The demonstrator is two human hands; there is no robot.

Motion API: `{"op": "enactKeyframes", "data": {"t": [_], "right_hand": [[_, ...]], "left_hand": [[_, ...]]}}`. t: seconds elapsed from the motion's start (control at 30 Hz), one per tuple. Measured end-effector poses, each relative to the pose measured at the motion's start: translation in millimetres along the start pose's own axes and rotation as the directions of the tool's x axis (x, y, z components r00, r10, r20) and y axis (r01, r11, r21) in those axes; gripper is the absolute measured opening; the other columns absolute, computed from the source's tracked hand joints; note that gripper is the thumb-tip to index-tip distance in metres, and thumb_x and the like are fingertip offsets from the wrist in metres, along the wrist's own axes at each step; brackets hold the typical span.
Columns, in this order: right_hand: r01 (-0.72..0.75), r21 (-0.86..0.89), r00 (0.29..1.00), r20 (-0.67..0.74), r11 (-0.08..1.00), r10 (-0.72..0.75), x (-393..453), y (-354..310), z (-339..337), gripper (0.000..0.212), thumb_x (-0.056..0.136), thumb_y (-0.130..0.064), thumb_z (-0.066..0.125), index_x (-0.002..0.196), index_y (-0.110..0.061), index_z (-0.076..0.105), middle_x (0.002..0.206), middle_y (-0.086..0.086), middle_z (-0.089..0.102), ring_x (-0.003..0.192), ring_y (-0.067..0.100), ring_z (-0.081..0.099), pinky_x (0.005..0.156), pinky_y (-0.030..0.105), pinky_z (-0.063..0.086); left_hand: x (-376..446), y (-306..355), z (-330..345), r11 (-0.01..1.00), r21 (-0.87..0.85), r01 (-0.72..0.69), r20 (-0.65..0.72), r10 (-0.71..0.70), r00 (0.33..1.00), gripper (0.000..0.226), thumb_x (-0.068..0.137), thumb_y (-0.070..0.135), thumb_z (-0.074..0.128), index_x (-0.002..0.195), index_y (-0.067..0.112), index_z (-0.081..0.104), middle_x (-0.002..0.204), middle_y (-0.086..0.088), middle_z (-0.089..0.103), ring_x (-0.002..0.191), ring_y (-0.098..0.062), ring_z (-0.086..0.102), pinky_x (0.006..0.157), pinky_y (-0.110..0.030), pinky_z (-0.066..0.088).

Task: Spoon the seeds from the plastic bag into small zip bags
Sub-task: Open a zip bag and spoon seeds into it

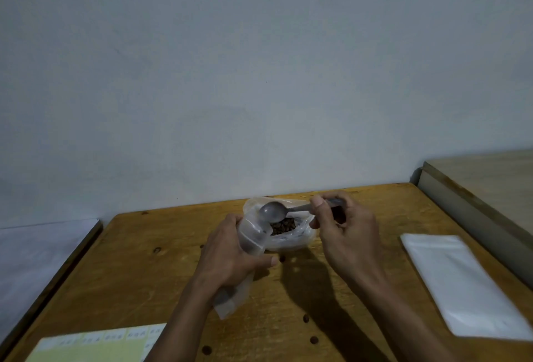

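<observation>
A clear plastic bag of brown seeds lies on the wooden table, its mouth open toward me. My left hand grips a small zip bag upright just left of the seed bag. My right hand pinches the handle of a grey metal spoon. The spoon's bowl hovers over the seed bag's mouth, close to the zip bag's top. Whether the spoon carries seeds I cannot tell.
A stack of white plastic sheets or zip bags lies at the table's right. A pale yellow label sheet sits at the near left edge. A few loose seeds dot the table. A wall stands behind; another surface is at right.
</observation>
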State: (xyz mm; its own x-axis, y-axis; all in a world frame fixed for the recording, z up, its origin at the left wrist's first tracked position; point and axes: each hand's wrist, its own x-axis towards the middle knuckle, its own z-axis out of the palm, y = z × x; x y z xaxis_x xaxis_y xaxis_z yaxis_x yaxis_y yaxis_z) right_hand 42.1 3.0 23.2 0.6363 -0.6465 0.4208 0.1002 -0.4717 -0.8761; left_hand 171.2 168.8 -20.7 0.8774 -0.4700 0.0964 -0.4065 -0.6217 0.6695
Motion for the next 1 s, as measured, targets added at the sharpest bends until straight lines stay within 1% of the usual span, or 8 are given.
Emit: {"op": "enactKeyframes", "data": {"t": [0.1,0.2,0.3,0.43,0.53,0.63,0.83,1.0], "right_hand": [[0.025,-0.057,0.997,-0.075,0.998,-0.029,2,10,5,0.011,0.099,-0.031,0.058,0.092,-0.029,0.066,0.075,-0.013,0.067,0.069,0.001,0.063,0.053,0.017,0.048],[0.001,-0.175,1.000,-0.017,0.985,-0.004,1,26,19,0.009,0.100,-0.030,0.057,0.103,-0.030,0.066,0.084,-0.018,0.063,0.074,-0.004,0.059,0.058,0.013,0.044],[-0.041,-0.280,0.998,0.032,0.959,0.052,-3,44,36,0.019,0.101,-0.031,0.056,0.113,-0.024,0.069,0.094,-0.010,0.065,0.081,0.004,0.060,0.064,0.017,0.048],[-0.286,-0.092,0.958,-0.008,0.954,0.286,-6,45,49,0.013,0.101,-0.027,0.055,0.101,-0.023,0.067,0.088,-0.007,0.067,0.078,0.008,0.064,0.066,0.028,0.057],[-0.492,0.056,0.870,0.003,0.869,0.493,-2,41,49,0.017,0.100,-0.023,0.057,0.085,-0.021,0.063,0.081,-0.001,0.068,0.073,0.012,0.066,0.058,0.025,0.052],[-0.604,0.173,0.791,0.013,0.778,0.611,5,39,46,0.015,0.098,-0.020,0.060,0.083,-0.021,0.059,0.086,0.004,0.069,0.074,0.015,0.067,0.054,0.024,0.049],[-0.625,0.286,0.757,-0.006,0.726,0.653,12,36,36,0.006,0.096,-0.018,0.062,0.092,-0.014,0.063,0.090,0.008,0.072,0.077,0.020,0.071,0.058,0.028,0.054],[-0.550,0.282,0.816,-0.021,0.786,0.578,17,20,13,0.014,0.098,-0.022,0.060,0.093,-0.011,0.066,0.086,0.007,0.070,0.070,0.015,0.063,0.055,0.024,0.047]], "left_hand": [[-1,0,-1,1.000,0.008,-0.012,0.000,0.012,1.000,0.098,0.047,0.063,0.089,0.129,0.033,0.045,0.122,0.011,0.059,0.104,-0.014,0.058,0.084,-0.041,0.057],[0,0,0,1.000,-0.008,-0.018,-0.008,0.018,1.000,0.103,0.048,0.060,0.091,0.134,0.030,0.045,0.126,0.011,0.058,0.107,-0.014,0.058,0.086,-0.039,0.056],[1,1,1,1.000,-0.015,-0.017,-0.006,0.016,1.000,0.105,0.048,0.059,0.092,0.136,0.030,0.043,0.127,0.011,0.056,0.110,-0.013,0.056,0.088,-0.038,0.055],[2,0,4,1.000,-0.023,-0.012,0.018,0.012,1.000,0.105,0.043,0.064,0.088,0.133,0.032,0.044,0.127,0.011,0.058,0.110,-0.014,0.057,0.089,-0.040,0.056],[2,0,6,1.000,-0.023,-0.020,0.015,0.020,1.000,0.103,0.047,0.060,0.090,0.134,0.031,0.044,0.129,0.010,0.058,0.111,-0.014,0.057,0.088,-0.037,0.056],[2,0,8,0.999,-0.037,-0.024,0.008,0.024,1.000,0.103,0.051,0.056,0.092,0.137,0.031,0.042,0.132,0.009,0.056,0.114,-0.014,0.055,0.088,-0.035,0.054],[0,-2,4,0.999,-0.045,-0.005,0.031,0.006,1.000,0.107,0.045,0.064,0.087,0.137,0.032,0.042,0.131,0.009,0.056,0.113,-0.015,0.056,0.089,-0.039,0.057],[-1,0,3,0.999,-0.021,0.024,0.023,-0.023,0.999,0.114,0.038,0.071,0.083,0.136,0.031,0.042,0.129,0.009,0.058,0.110,-0.015,0.058,0.087,-0.042,0.058]]}}
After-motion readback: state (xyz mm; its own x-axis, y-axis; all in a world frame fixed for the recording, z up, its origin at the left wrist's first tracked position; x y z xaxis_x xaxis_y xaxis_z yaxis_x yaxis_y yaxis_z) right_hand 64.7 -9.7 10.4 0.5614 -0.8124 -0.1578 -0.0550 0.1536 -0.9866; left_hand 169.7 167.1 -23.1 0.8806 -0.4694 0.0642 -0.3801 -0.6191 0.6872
